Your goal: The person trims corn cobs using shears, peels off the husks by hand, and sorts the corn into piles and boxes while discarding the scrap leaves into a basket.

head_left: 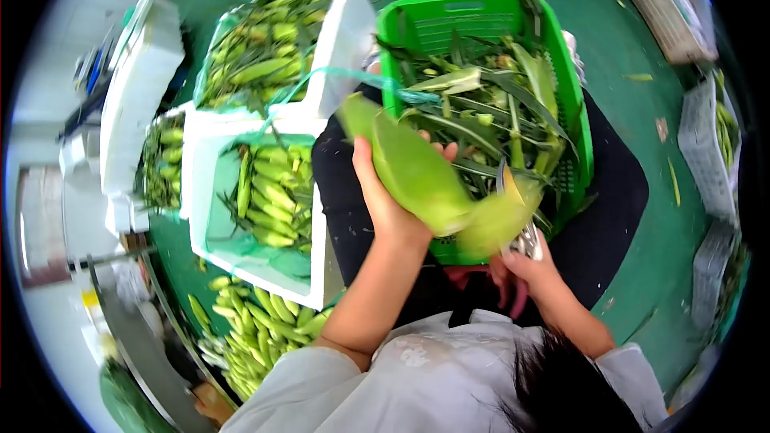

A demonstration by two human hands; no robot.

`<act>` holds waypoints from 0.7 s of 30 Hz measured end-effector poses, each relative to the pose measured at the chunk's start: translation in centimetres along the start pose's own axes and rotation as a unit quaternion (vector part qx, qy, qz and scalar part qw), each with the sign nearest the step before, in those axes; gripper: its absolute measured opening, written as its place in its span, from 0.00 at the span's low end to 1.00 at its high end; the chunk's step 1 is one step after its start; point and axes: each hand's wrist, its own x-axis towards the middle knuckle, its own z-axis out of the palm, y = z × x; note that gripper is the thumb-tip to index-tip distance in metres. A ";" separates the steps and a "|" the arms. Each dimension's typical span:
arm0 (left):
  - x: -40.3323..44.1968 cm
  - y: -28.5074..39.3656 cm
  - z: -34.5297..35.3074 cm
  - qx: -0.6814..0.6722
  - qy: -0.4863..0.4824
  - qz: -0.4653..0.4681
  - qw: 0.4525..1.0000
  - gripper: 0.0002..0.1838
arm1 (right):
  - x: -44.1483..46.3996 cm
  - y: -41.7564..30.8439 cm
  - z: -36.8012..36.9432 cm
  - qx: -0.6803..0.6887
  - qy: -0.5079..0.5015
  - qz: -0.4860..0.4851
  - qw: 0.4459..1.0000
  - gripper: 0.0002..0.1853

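My left hand (389,208) is wrapped round an ear of corn (417,168) in pale green husk, held slantwise over my lap. My right hand (525,269) grips pruning shears (527,242) with a metal body and what look like reddish handles. A blurred yellow-green piece of husk (493,224) lies across the shears at the lower end of the ear and partly hides the blades. Just beyond both hands, a bright green plastic basket (449,4) stands between my knees, filled with cut husks and leaves (497,104).
At left, a white foam box (321,273) holds trimmed corn ears (273,196). Behind it another foam box (353,32) is heaped with leafy corn (265,56). A pile of ears (257,329) lies on the floor. Crates (710,144) line the right side.
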 end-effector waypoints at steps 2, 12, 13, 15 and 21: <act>0.3 2.2 -0.6 0.107 0.044 -0.024 0.993 0.33 | -0.7 -0.8 0.3 -0.054 0.032 -0.042 0.997 0.25; -0.9 0.8 -2.2 0.152 0.009 0.051 0.987 0.26 | 4.1 -3.0 1.3 -0.238 0.086 -0.020 0.967 0.37; -0.4 1.7 -3.5 0.117 -0.022 0.033 0.992 0.26 | 3.8 -2.4 1.5 -0.085 0.117 -0.068 0.987 0.38; -0.6 3.9 -4.8 0.089 -0.045 0.018 0.995 0.33 | 4.1 -3.4 0.0 -0.032 0.032 -0.053 0.998 0.31; -11.5 19.2 -17.7 -0.149 -0.075 0.102 0.981 0.35 | 6.7 -2.8 -5.1 -0.513 0.306 -0.243 0.764 0.21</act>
